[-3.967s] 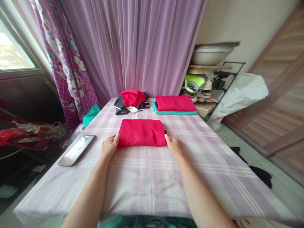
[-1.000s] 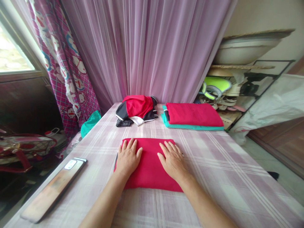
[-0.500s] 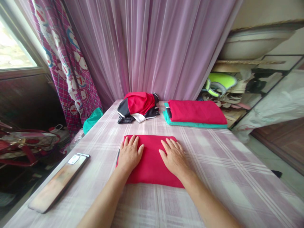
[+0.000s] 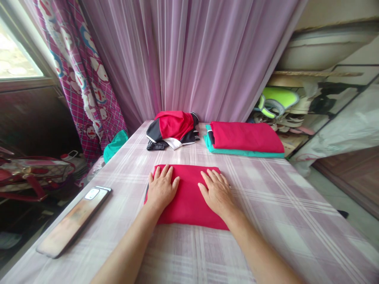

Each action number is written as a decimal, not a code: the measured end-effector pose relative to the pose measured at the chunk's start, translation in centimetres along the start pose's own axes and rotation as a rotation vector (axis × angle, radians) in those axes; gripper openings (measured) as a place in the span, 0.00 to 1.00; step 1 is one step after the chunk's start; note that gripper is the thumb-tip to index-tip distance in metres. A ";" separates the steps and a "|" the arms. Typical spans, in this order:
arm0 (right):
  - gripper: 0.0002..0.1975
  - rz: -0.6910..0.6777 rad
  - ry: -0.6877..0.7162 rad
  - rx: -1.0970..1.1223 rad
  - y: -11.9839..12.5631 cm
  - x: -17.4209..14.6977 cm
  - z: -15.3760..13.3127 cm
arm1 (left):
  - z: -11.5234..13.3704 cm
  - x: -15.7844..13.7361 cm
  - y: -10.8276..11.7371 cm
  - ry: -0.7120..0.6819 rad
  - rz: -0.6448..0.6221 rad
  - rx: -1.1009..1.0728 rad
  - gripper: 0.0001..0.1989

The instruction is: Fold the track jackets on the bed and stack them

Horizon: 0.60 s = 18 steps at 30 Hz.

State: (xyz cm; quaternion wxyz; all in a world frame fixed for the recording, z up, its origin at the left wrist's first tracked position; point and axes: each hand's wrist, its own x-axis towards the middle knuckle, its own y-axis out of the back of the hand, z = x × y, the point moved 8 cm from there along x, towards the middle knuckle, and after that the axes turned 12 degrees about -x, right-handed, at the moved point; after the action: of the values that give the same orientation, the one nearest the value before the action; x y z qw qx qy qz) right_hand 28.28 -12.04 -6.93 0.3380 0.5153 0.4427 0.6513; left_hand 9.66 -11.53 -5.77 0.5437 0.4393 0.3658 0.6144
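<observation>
A red folded garment (image 4: 189,197) lies flat on the checked tablecloth (image 4: 189,252) in front of me, a dark strip showing at its left edge. My left hand (image 4: 162,188) rests palm down on its left part, fingers stretched out. On its right part lies my right hand (image 4: 216,191), also flat with the fingers spread. Behind them, a crumpled red and black garment with white trim (image 4: 176,128) sits at the far edge. To its right is a folded stack with a red garment (image 4: 247,137) on top of a teal one (image 4: 245,152).
A phone (image 4: 75,223) lies face down near the table's left edge. Beyond the far edge hangs a purple curtain (image 4: 201,55). A shelf with shoes and a yellow-green visor (image 4: 280,98) stands at the right. Teal cloth (image 4: 116,145) shows by the left edge.
The whole view has shifted slightly, with the table a little higher in the picture. Both hands stay flat on the red garment in nearly the same places.
</observation>
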 end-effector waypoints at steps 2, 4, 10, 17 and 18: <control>0.23 -0.003 0.004 -0.004 0.0 0.0 0.0 | 0.0 0.0 0.0 0.001 -0.003 -0.005 0.27; 0.23 -0.010 0.005 -0.008 0.0 0.0 -0.1 | -0.1 0.0 -0.1 0.007 -0.009 -0.007 0.28; 0.23 -0.010 -0.002 0.000 0.0 0.0 0.0 | 0.4 -0.3 0.6 -0.026 0.049 0.005 0.26; 0.24 -0.006 0.018 -0.003 -0.2 0.0 0.0 | 5.1 -2.2 1.3 -0.245 0.070 -0.025 0.24; 0.24 -0.008 0.018 -0.004 -0.2 0.0 0.0 | 5.5 -2.3 0.8 -0.260 0.044 -0.035 0.24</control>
State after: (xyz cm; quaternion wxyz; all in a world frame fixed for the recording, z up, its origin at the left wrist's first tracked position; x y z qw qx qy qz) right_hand 28.30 -12.00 -7.15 0.3376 0.5071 0.4466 0.6553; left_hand 14.55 -14.07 -3.44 0.5807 0.5135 0.2719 0.5702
